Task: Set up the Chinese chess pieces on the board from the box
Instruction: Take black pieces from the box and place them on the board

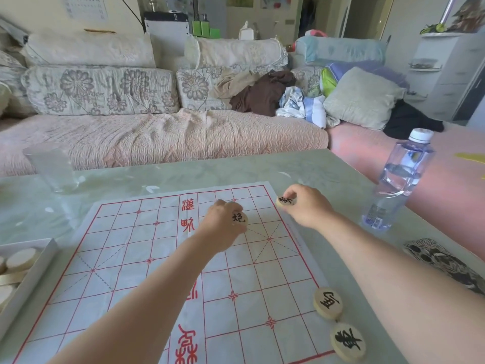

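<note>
Lying flat on the table (pixel 328 174), the paper board (pixel 131 258) is seen with red grid lines and red characters down its middle. A round wooden piece (pixel 240 218) with a black character is pinched in the curled fingers of the left hand (pixel 223 227), over the board at about 1 o'clock from its centre; contact with the paper cannot be told. A second piece (pixel 286 201), also black-marked, is gripped by the curled fingers of the right hand (pixel 307 206) at the board's far right corner, about 2 o'clock. Two loose pieces are laid face up at 4 to 5 o'clock on the board's right edge, touching or nearly so: the upper one (pixel 328 302) and the lower one (pixel 347 342). The box (pixel 39 261), white, is set at 9 o'clock just beside the board, with pale pieces (pixel 21 258) stacked inside. A clear water bottle (pixel 399 185) with a white cap is stood upright at 2 o'clock, past the right hand. A clear glass (pixel 52 166) is stood at 11 o'clock. A dark patterned object (pixel 443 264) is laid at 3 o'clock. A sofa (pixel 157 137) with cushions and clothes is seen behind the table.
</note>
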`<move>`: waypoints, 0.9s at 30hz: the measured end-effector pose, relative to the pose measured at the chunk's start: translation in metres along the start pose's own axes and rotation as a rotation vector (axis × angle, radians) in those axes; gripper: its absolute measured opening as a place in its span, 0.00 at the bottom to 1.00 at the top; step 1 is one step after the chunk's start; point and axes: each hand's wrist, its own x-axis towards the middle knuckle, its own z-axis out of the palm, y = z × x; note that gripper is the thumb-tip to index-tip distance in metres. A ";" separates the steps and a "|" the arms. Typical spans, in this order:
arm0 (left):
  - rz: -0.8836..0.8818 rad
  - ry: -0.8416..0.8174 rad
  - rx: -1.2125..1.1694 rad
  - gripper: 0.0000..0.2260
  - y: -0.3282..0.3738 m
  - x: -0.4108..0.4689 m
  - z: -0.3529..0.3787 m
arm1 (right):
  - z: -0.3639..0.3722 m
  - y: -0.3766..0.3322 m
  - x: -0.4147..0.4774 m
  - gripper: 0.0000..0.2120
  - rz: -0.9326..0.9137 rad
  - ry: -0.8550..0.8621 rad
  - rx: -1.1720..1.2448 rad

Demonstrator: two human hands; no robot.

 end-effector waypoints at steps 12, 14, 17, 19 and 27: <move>-0.092 0.053 -0.197 0.23 0.005 0.013 0.013 | 0.019 -0.004 0.011 0.10 -0.056 -0.060 0.007; -0.100 0.062 -0.270 0.23 0.008 0.012 0.011 | 0.017 -0.011 0.012 0.06 -0.063 -0.041 0.040; -0.110 0.069 -0.391 0.22 0.014 0.007 0.007 | 0.012 -0.029 0.010 0.03 -0.039 -0.079 0.289; -0.111 0.084 -0.447 0.22 0.019 0.002 0.004 | 0.007 -0.042 0.004 0.02 -0.025 -0.214 0.482; -0.138 0.057 -0.677 0.17 0.012 -0.016 -0.012 | 0.008 -0.066 -0.019 0.10 -0.010 -0.370 0.749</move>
